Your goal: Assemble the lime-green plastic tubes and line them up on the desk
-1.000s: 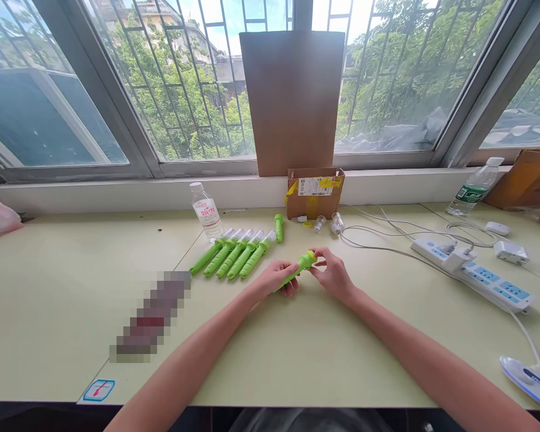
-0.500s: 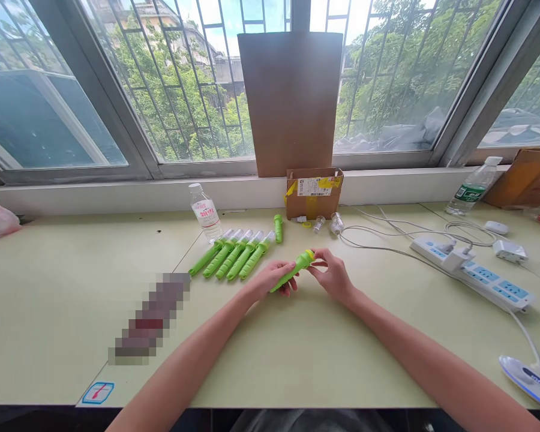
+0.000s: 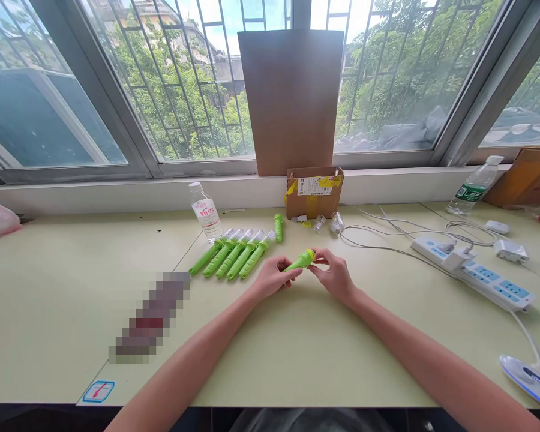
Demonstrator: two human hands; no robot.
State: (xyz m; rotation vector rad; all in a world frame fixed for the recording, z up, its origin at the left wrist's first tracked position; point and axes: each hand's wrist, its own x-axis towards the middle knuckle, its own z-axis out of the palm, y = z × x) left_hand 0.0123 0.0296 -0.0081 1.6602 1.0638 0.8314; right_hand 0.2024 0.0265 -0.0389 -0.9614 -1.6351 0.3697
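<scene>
A green plastic tube (image 3: 302, 260), flashlight-shaped, is held at a slant over the table. My left hand (image 3: 275, 277) is closed around its lower part, which the palm hides. My right hand (image 3: 333, 276) pinches the wider end, fingertips on the yellow ring (image 3: 311, 254) there. To the left, several similar green tubes with clear caps (image 3: 234, 257) lie side by side. One more green tube (image 3: 278, 228), with no clear cap visible, lies apart behind my hands. Near the box are clear plastic caps (image 3: 318, 224) and a loose yellow ring (image 3: 306, 224).
A cardboard box (image 3: 315, 195) stands at the back under an upright cardboard sheet (image 3: 292, 102). Water bottles stand left (image 3: 206, 213) and right (image 3: 474, 186). White cables run to a power strip (image 3: 472, 273) on the right. A white oval device (image 3: 528, 381) lies near the front right edge.
My left hand has shifted its grip upward along the green tube, so its lower end is now covered and the thumb lies nearer the ring. My right hand stays almost in place.
</scene>
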